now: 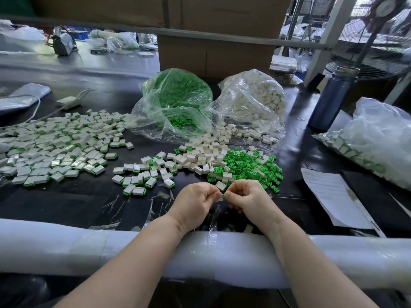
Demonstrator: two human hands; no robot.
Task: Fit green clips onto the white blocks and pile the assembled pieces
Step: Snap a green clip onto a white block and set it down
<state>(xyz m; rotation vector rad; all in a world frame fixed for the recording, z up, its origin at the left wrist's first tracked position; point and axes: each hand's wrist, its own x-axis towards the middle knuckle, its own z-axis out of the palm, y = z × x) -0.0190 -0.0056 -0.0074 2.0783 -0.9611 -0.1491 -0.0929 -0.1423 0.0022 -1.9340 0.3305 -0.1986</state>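
Head view: over the black bench (66,203), my left hand (195,201) pinches a white block (220,198) while my right hand (246,196) pinches a green clip (223,195) against it. Finished pieces (55,150) are piled far left, loose clips (251,165) just ahead.

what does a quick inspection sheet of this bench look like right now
surface: black table, foam-padded front edge
job's things: assembled pieces piled left; loose white blocks and green clips centre; open bag of clips, bag of blocks
clutter: blue bottle, paper sheet, filled bag right
grippers: left hand and right hand pinch one small piece between them
cables: white cord far left
surroundings: cardboard boxes behind
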